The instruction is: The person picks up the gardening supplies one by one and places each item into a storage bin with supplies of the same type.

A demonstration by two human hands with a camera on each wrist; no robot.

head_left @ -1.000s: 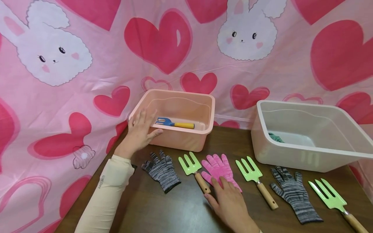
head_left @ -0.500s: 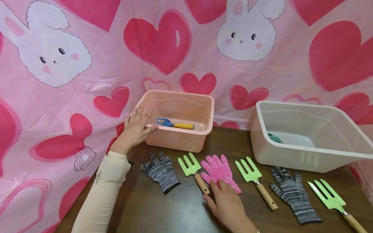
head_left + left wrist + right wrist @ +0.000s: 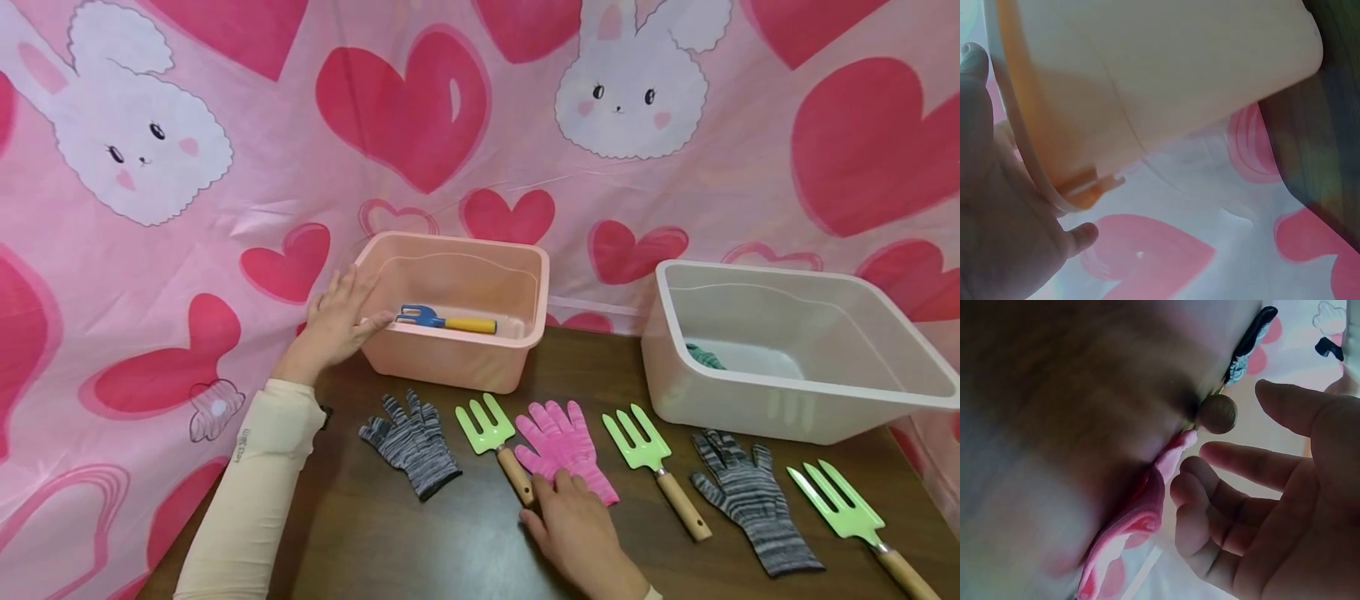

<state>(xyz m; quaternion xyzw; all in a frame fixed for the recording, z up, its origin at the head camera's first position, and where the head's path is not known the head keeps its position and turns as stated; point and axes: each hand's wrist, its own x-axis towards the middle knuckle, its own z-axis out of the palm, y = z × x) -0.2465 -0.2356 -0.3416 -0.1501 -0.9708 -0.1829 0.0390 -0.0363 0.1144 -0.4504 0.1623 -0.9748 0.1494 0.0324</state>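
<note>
My left hand (image 3: 339, 317) rests flat against the left end of a pink tub (image 3: 457, 350), fingers straight along its rim (image 3: 1029, 175). A blue garden fork with a yellow handle (image 3: 448, 320) lies inside the tub. My right hand (image 3: 576, 521) lies on the table with relaxed fingers touching the cuff of a pink glove (image 3: 564, 447) (image 3: 1141, 519). The wooden handle (image 3: 516, 475) (image 3: 1217, 414) of a green fork (image 3: 485, 427) lies right beside its fingers.
A grey striped glove (image 3: 411, 440) lies left of the green fork. Right of the pink glove lie a second green fork (image 3: 652, 468), another grey glove (image 3: 750, 496) and a third green fork (image 3: 855, 517). A white tub (image 3: 780, 408) holding something green (image 3: 703, 356) stands at the right.
My left hand has slid left along the pink tub to its end. My right hand has drawn back slightly toward me over the pink glove's cuff.
</note>
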